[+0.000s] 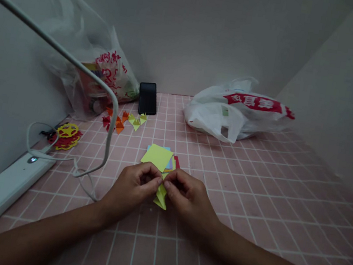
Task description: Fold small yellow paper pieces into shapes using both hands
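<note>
A small folded piece of yellow paper (160, 197) is pinched between my two hands, its pointed lower end hanging below the fingers. My left hand (137, 185) grips it from the left with thumb and index finger. From the right, my right hand (188, 196) pinches it in the same way, the fingertips of both hands close together. Just beyond the hands lies a stack of coloured square paper (157, 156), a yellow sheet on top and blue, red and other colours showing at its edges. The upper part of the folded paper is partly hidden by my fingers.
Folded orange and red paper pieces (120, 124) and yellow ones (136, 121) lie near a black phone (147, 98). Plastic bags stand back left (113, 70) and back right (219, 112). A white power bank (5, 189), a cable (110, 131) and cut-out shapes (68, 131) are at left.
</note>
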{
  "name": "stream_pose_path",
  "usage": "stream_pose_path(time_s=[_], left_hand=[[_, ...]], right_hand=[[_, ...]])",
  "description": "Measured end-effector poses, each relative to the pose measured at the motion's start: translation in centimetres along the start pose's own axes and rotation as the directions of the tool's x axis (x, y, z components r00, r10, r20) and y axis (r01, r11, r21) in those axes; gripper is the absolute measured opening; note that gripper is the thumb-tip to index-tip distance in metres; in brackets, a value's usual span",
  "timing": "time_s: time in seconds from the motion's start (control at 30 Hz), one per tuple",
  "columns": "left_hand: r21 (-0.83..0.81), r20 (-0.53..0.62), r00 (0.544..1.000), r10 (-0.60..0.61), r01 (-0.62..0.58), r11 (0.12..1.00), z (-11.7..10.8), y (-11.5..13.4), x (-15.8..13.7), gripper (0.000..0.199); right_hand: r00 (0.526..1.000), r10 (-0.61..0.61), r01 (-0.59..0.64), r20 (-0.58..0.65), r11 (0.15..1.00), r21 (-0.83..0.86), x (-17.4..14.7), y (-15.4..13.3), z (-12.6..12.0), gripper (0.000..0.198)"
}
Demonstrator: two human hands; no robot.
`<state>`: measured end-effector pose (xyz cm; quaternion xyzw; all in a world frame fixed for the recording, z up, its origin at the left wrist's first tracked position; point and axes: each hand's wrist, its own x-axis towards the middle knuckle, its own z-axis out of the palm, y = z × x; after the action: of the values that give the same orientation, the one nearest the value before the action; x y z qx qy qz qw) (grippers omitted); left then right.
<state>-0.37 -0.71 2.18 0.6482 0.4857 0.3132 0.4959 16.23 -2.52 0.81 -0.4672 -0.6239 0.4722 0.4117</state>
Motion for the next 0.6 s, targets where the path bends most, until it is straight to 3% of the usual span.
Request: stream_pose_path(time_s=[0.13,0.43,0.6], left_hand=[[0.047,-0.012,1.0,0.028,-0.027,0.999,-0.1,0.2,0.0,0.012],[-0.078,0.067,0.996,-0.063,0.068,0.995,-0.1,-0.7,0.3,0.016],[-0.061,0.056,0.995,-0.084,0.087,0.994,0.0,-0.8,0.4,0.015]], right_hand=[[0.994,0.1,-0.106,0.045,0.983,0.148,0.4,0.3,0.1,0.012],[1.0,0.005,-0.006,-0.009,1.0,-0.021,0.2,0.4,0.3,0.007],[0.999,-0.018,0.016,-0.026,0.998,-0.066,0.2,0.5,0.3,0.007]])
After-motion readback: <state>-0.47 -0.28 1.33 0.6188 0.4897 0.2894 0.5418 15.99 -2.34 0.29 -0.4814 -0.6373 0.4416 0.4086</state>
